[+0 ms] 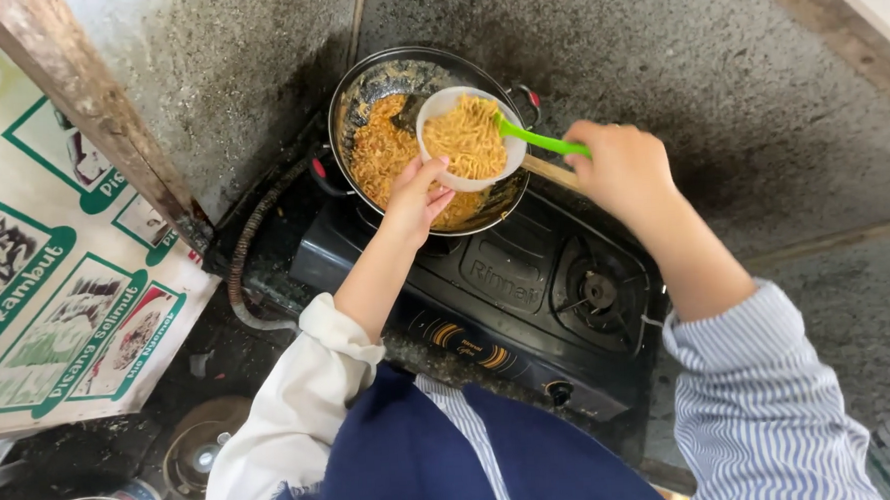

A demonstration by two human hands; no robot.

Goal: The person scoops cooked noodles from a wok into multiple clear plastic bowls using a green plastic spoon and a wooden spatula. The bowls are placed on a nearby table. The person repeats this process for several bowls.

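Observation:
My left hand [417,191] grips the near rim of a white bowl [437,115] filled with yellow-orange fried noodles [468,139], held over a black wok [358,84]. More noodles [379,153] lie in the wok. My right hand [623,167] holds the handle of a green utensil [540,139] whose tip rests in the bowl's noodles; a wooden handle [550,172] shows just under that hand. The wok sits on the left burner of a black two-burner gas stove [508,307].
The stove's right burner [597,291] is bare. A grey sooty wall [738,87] rises behind the stove. A printed banner [57,297] and a wooden post [89,106] stand at left. A gas hose [250,258] curls beside the stove. Round tin lids [199,456] lie lower left.

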